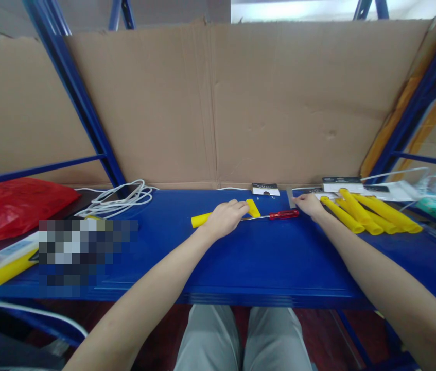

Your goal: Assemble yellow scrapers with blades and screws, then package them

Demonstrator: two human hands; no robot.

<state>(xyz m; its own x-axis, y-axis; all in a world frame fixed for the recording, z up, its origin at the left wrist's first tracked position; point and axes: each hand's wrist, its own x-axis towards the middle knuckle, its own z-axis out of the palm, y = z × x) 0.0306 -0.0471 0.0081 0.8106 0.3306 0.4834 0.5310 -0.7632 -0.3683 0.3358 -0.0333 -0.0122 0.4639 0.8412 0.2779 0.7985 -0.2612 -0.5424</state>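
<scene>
My left hand [226, 218] is closed around a yellow-handled tool [201, 220], whose yellow head [253, 208] shows beyond my fingers. Just right of that head lies a screwdriver [284, 214] with a red handle, its shaft reaching back toward my left hand. My right hand [309, 204] pinches a small flat grey piece [291, 198] beyond the screwdriver's handle. Several yellow tubes [356, 211] lie right of my right hand.
The blue table [264, 263] backs onto a cardboard wall [218, 103]. Black-and-white cards [265, 189] lie along it. At the left are a coiled white cable [125, 201] and a red bag [17, 206]. Blue posts [82, 103] stand at both sides.
</scene>
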